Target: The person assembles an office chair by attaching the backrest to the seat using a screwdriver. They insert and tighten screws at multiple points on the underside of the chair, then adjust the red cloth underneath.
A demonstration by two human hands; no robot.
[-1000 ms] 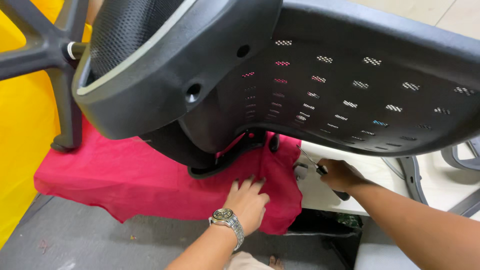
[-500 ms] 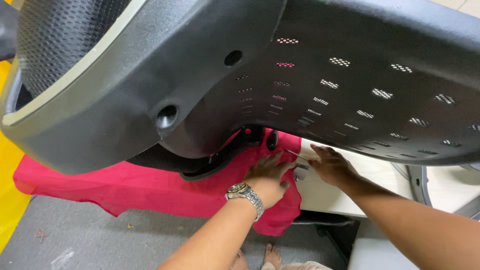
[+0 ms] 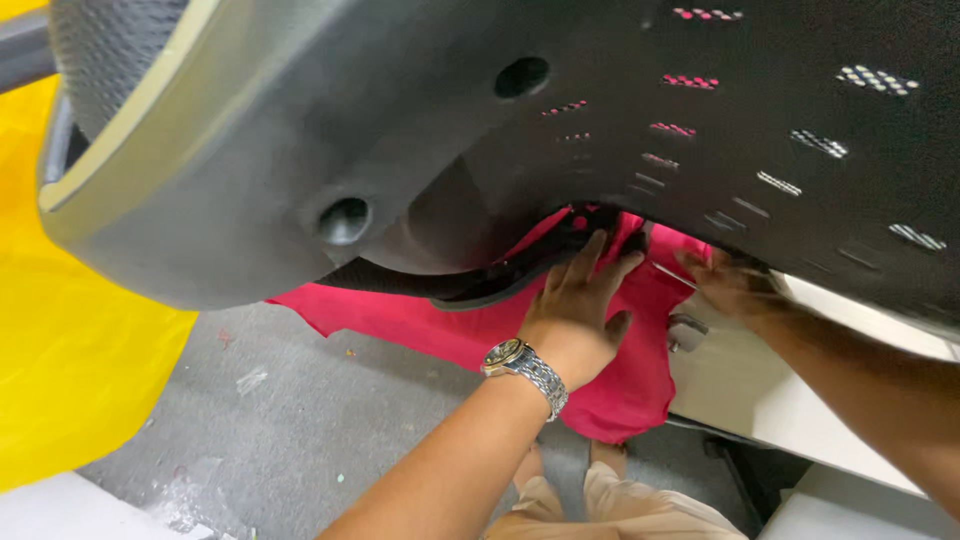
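While the large black perforated plastic chair shell (image 3: pixel 640 130) fills the upper frame, tilted over a crumpled pink cloth (image 3: pixel 620 390), the left hand (image 3: pixel 575 310), wearing a metal wristwatch (image 3: pixel 525 372), lies flat and open-fingered on the cloth beneath the shell's edge. The right hand (image 3: pixel 730 285) reaches under the shell; its grip cannot be determined. Yellow sheeting (image 3: pixel 70 360) covers the grey floor (image 3: pixel 330 420) at left.

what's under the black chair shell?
Under the black chair shell: a pink cloth, the left hand flat on it, the right hand with a thin metal tool. The tool's tip is hidden.
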